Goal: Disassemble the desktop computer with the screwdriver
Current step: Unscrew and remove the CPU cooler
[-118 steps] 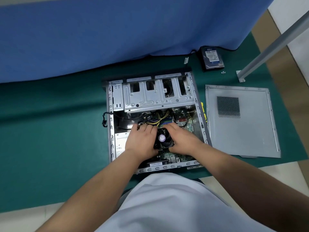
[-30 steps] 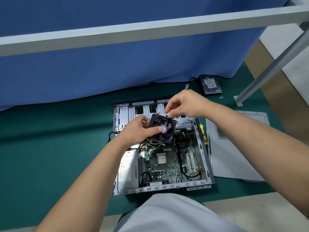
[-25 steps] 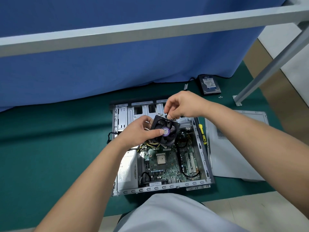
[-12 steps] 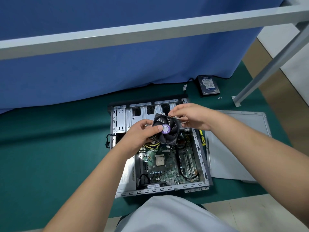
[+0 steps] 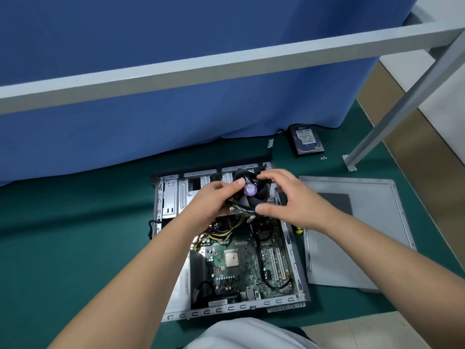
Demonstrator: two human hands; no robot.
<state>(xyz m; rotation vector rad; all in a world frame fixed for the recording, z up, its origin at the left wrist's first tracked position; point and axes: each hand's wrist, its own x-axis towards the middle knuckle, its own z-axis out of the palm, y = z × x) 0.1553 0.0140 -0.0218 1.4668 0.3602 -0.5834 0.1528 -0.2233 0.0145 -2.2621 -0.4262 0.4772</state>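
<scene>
Left hand (image 5: 214, 200) grips round black CPU cooler fan (image 5: 251, 191) above open steel case (image 5: 171, 197); right hand (image 5: 297, 205) fingers spread, cupping its rim.

both forearms are reaching forward; the left hand (image 5: 214, 197) is gripping the fan (image 5: 251, 191), while the right hand (image 5: 292, 200) is cupping it with spread, curved fingers.

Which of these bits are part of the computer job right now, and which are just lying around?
In the job:
- black cooler fan with purple sticker, held by left hand
- right hand, beside the fan
- open grey metal computer case
- green motherboard

Lying about:
- grey metal side panel
- black hard drive
- small loose screws
</scene>
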